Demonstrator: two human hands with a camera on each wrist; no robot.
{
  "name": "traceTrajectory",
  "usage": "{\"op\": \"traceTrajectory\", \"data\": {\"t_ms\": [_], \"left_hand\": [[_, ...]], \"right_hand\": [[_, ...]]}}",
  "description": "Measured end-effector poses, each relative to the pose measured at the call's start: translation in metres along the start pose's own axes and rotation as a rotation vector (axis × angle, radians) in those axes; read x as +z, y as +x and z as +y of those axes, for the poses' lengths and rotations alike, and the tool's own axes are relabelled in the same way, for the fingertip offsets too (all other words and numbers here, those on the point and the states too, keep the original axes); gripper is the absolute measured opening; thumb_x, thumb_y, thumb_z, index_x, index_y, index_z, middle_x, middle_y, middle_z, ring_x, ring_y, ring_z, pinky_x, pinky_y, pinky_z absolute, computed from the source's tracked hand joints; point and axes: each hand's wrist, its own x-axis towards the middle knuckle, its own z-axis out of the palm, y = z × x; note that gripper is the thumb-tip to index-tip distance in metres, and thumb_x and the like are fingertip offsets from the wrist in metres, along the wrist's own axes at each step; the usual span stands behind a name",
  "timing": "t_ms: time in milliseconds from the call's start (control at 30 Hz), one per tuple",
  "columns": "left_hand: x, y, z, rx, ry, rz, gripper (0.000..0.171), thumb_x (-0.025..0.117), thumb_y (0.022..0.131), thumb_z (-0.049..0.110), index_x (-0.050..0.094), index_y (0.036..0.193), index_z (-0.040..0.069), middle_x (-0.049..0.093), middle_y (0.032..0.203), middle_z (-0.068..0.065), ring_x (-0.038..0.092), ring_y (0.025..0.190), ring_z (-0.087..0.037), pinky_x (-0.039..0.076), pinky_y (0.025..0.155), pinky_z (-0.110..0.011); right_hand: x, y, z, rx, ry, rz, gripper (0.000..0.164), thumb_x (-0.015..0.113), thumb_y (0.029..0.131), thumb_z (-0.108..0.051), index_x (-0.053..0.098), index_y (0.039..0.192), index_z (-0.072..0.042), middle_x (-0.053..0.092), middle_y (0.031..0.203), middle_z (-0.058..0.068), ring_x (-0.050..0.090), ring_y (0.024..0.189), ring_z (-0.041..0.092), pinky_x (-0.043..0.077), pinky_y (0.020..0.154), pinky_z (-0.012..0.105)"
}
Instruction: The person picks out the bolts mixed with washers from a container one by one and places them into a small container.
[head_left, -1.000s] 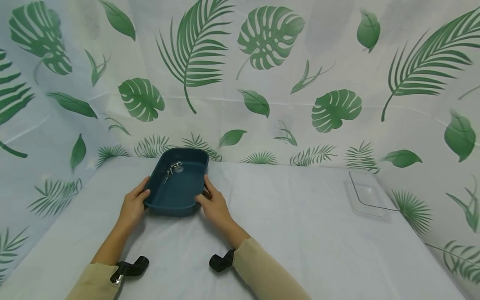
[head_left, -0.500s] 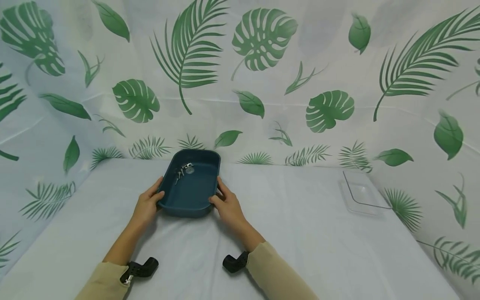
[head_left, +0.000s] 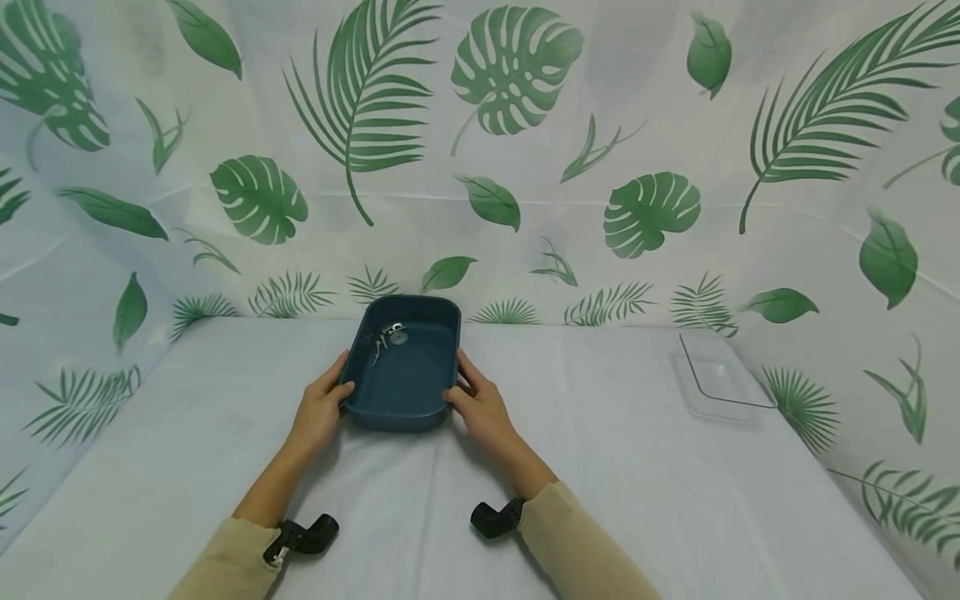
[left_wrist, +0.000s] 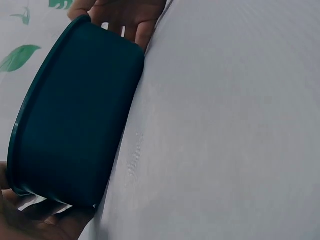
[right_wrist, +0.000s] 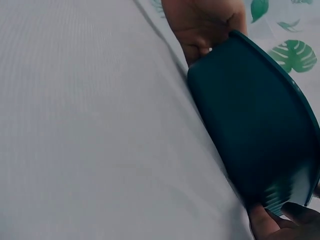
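Observation:
A dark teal plastic tub with rounded corners sits between my two hands, left of the middle in the head view. Its left side is gripped by my left hand, thumb at the rim and fingers underneath the lip. My right hand holds the opposite side the same way. Inside, toward the upper left, lies a small bunch of keys beside a round, shiny disc. Both wrist views show the tub's outer wall up close, its lower edge right at the white cloth.
A clear, see-through box with a dark rim line stands at the far right of the table. White cloth covers the table. A leaf-printed white curtain hangs behind and along the sides.
Both hands have moved the tub to the right across the table, with the keys still in it. The head view has turned slightly right; the clear box keeps its place on the table.

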Motion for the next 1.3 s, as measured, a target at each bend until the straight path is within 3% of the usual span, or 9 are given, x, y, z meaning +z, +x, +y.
{"op": "traceTrajectory", "data": {"t_ms": [300,567,867,1100,1300], "left_hand": [[0.022,0.004,0.003,0.021,0.001,-0.034,0.06,0.037,0.108,0.009,0.015,0.163,0.013,0.011,0.17,-0.015,0.02,0.155,-0.039,0.033,0.12,-0.054],[0.042,0.005,0.003,0.059,-0.036,-0.068,0.059,0.036,0.11,0.011,0.013,0.164,0.011,0.011,0.17,-0.016,0.02,0.155,-0.038,0.032,0.121,-0.053],[0.064,0.008,0.002,0.116,0.034,-0.053,0.06,0.042,0.108,0.013,0.018,0.163,0.009,0.019,0.168,-0.017,0.023,0.155,-0.034,0.03,0.123,-0.049],[0.078,0.01,0.003,0.106,0.027,-0.074,0.062,0.044,0.108,0.012,0.017,0.163,0.01,0.021,0.168,-0.017,0.03,0.152,-0.034,0.034,0.121,-0.05],[0.092,0.01,0.007,0.122,0.067,-0.09,0.063,0.047,0.107,0.016,0.018,0.163,0.01,0.023,0.167,-0.016,0.027,0.154,-0.033,0.03,0.124,-0.05]], "right_hand": [[-0.025,-0.006,0.005,0.01,-0.015,0.013,0.075,0.052,0.095,-0.01,0.022,0.163,-0.023,0.029,0.167,0.009,0.035,0.151,0.031,0.045,0.114,0.047],[-0.046,-0.013,0.006,0.029,-0.023,0.048,0.074,0.052,0.094,-0.008,0.026,0.162,-0.024,0.034,0.164,0.013,0.047,0.144,0.032,0.049,0.111,0.045],[-0.07,-0.019,0.008,0.079,-0.03,0.057,0.074,0.05,0.095,-0.009,0.026,0.162,-0.026,0.032,0.166,0.013,0.046,0.145,0.031,0.048,0.112,0.045],[-0.087,-0.022,0.01,0.114,-0.043,0.065,0.075,0.051,0.094,-0.008,0.026,0.162,-0.028,0.031,0.165,0.016,0.049,0.14,0.032,0.049,0.109,0.042],[-0.104,-0.027,0.009,0.145,-0.068,0.064,0.077,0.052,0.094,-0.009,0.024,0.162,-0.031,0.027,0.167,0.016,0.043,0.145,0.033,0.049,0.11,0.048]]}}
